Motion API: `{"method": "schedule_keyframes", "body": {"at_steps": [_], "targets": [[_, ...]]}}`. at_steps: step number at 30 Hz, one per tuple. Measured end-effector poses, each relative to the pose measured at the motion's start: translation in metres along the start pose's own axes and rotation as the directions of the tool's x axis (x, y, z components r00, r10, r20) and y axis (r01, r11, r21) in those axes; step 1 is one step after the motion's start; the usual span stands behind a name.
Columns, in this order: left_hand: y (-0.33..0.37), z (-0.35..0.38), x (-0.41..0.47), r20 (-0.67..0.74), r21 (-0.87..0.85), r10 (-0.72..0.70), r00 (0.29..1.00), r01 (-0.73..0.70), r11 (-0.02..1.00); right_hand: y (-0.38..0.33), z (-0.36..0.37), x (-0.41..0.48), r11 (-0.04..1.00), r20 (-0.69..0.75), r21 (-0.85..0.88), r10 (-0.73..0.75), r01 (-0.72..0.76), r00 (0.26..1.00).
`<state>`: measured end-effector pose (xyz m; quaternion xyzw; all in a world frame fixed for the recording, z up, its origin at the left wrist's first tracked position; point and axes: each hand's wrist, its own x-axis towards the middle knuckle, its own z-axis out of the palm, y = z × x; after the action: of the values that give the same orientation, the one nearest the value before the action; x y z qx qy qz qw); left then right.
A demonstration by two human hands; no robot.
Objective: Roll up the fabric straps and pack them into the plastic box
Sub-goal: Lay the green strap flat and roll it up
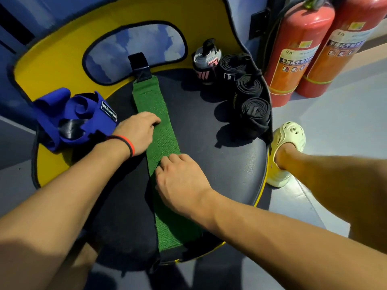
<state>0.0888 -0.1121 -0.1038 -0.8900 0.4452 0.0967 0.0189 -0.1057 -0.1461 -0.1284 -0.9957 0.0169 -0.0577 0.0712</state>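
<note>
The green strap [155,101] runs away from you. Your right grip [180,178], hold unclear, sits nearest its near end; your left grip [138,132] presses flat.

Bright green strap [165,141] with a black tab end. Royal-blue straps [83,118]. Three black rolls [249,88], and one grey roll [204,59] banded black and pink. Black seat [209,122] edged in yellow. A panel [134,40] printed with blue sky and white clouds. Red fire extinguishers [297,49] with orange labels, and a pale cream clog [287,143].

flat strap [156,126] centre on seat [209,122] | rolled straps [249,86] right | loose straps [83,114] left
</note>
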Motion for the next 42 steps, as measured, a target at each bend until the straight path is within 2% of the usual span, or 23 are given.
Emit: {"method": "schedule_keyframes", "body": {"at_steps": [4,7,11,18,20,24,31,32,36,38,42], "targets": [[0.008,0.018,-0.015,-0.031,0.077,-0.011,0.999,0.014,0.997,0.001,0.002,-0.005,0.999,0.003,0.043,0.031,-0.031,1.000],[0.008,0.032,-0.016,-0.075,0.060,-0.034,0.997,0.039,0.997,0.008,0.004,-0.008,0.990,0.001,0.123,0.064,-0.064,0.998],[0.007,0.039,0.001,-0.103,0.052,-0.067,0.992,0.073,0.996,0.020,0.001,-0.012,0.977,0.088,0.159,0.129,-0.141,0.988],[0.000,0.041,0.020,-0.124,0.095,-0.156,0.980,0.169,0.981,0.030,-0.006,-0.009,0.969,0.131,0.197,0.126,-0.150,0.983],[0.002,0.040,0.020,-0.118,0.055,-0.202,0.972,0.210,0.976,0.033,-0.005,-0.005,0.960,0.143,0.224,0.140,-0.170,0.980],[0.006,0.034,0.002,-0.083,-0.150,-0.268,0.960,0.253,0.956,0.038,-0.003,0.001,0.941,0.172,0.276,0.154,-0.198,0.973],[0.007,0.009,-0.084,-0.106,-0.372,-0.213,0.971,0.160,0.914,0.054,-0.017,-0.016,0.906,0.143,0.385,0.132,-0.178,0.981],[0.009,0.004,-0.100,-0.071,-0.414,-0.209,0.975,0.162,0.896,0.054,-0.021,-0.024,0.906,0.140,0.383,0.138,-0.182,0.980],[0.028,-0.003,-0.167,0.214,-0.459,-0.094,0.972,0.185,0.869,0.052,-0.031,-0.055,0.912,0.196,0.357,0.138,-0.202,0.971],[0.041,0.006,-0.190,0.192,-0.430,-0.085,0.978,0.161,0.888,0.048,-0.033,-0.069,0.916,0.221,0.349,0.122,-0.196,0.967],[0.062,0.037,-0.216,0.057,-0.403,-0.178,0.982,0.186,0.896,0.031,-0.034,-0.089,0.907,0.222,0.374,0.116,-0.195,0.968]]}}
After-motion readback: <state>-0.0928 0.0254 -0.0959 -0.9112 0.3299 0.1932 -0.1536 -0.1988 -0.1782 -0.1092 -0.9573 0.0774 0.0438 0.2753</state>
